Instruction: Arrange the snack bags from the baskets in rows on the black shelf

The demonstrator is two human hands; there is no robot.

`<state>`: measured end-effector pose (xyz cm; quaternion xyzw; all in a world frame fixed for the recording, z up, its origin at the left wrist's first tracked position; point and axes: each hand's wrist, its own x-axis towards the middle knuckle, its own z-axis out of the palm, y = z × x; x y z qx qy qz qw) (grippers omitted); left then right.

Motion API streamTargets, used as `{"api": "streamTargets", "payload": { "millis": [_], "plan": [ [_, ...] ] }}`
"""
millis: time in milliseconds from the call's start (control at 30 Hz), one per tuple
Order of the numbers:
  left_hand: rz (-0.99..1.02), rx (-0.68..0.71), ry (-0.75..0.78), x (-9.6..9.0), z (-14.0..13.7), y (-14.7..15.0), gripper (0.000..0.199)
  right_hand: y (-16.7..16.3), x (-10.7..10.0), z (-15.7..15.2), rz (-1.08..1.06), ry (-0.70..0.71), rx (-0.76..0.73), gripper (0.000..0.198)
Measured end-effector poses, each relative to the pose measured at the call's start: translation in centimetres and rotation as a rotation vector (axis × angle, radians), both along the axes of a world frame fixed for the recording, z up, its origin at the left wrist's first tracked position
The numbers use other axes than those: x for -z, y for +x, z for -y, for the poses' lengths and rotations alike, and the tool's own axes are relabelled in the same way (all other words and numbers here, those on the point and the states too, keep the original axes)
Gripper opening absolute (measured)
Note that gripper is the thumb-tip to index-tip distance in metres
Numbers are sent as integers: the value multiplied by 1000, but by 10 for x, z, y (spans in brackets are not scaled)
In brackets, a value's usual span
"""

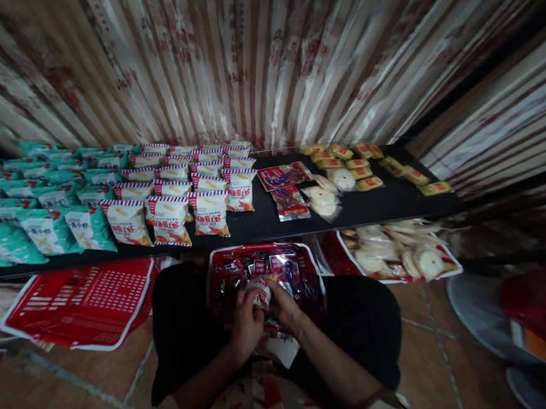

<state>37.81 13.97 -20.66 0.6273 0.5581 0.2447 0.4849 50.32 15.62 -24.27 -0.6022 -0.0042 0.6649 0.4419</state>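
My left hand (248,323) and my right hand (283,306) are close together over a red basket (316,261) between my knees. Between them is a small white-and-red snack bag (259,291), with the fingers of both hands closed on it and partly covering it. Below lie several dark red plastic packets (285,268) inside the basket. Part of a white bag or wrapper (284,350) shows beneath my wrists, near my lap.
A long black bench (251,228) bears teal snack bags (51,231), white snack bags (169,219), dark red packets (290,202), round white packs (322,197) and small yellow packets (360,172). An overturned-looking red basket (91,294) lies left; another basket (455,269) of pale packs stands right.
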Motion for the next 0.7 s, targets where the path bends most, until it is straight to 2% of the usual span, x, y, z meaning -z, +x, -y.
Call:
{"api": "streamTargets", "payload": {
  "millis": [133, 267, 433, 567, 700],
  "plan": [
    [57, 75, 41, -12, 10, -3, 43, 3, -12, 6, -209, 7, 167, 12],
    [98, 52, 61, -18, 17, -9, 35, 9, -22, 12, -315, 71, 302, 7],
    [188, -107, 95, -18, 28, -10, 23, 7, -37, 18, -283, 163, 397, 10],
    [284, -273, 108, -15, 33, -4, 23, -1, -47, 22, -263, 241, 460, 12],
    [285, -376, 132, -10, 31, -1, 24, -6, -50, 26, -236, 285, 466, 15]
  ]
}}
